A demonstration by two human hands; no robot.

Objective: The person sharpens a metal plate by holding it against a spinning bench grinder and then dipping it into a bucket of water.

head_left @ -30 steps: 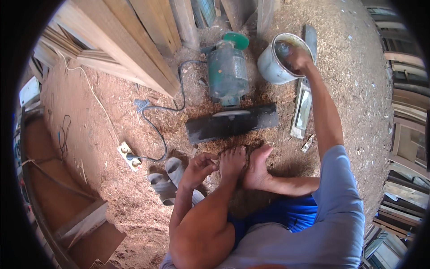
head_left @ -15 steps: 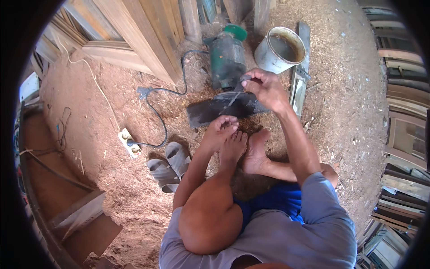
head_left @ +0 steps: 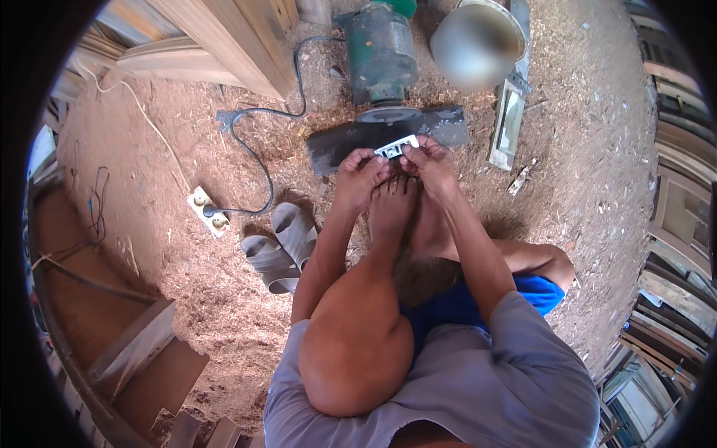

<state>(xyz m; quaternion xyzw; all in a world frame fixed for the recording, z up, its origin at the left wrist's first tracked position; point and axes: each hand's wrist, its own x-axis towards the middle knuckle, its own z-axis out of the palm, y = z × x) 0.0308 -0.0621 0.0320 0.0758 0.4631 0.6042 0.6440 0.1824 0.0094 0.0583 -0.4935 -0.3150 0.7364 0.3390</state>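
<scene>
On the left, your left hand (head_left: 361, 176) has bent fingers at one end of the small pale piece (head_left: 396, 147), but I can't tell if they pinch it. The piece is between your hands, near the round grey disc (head_left: 388, 114). Its long side runs mostly sideways, with the right end tipped away from you. Your right hand (head_left: 430, 163) pinches that end. You seem to be steadying it; the next move calls for a firm hold.

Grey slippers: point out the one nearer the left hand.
The rightmost slipper; the other slipper lies farther left, nearer the power strip.
</scene>
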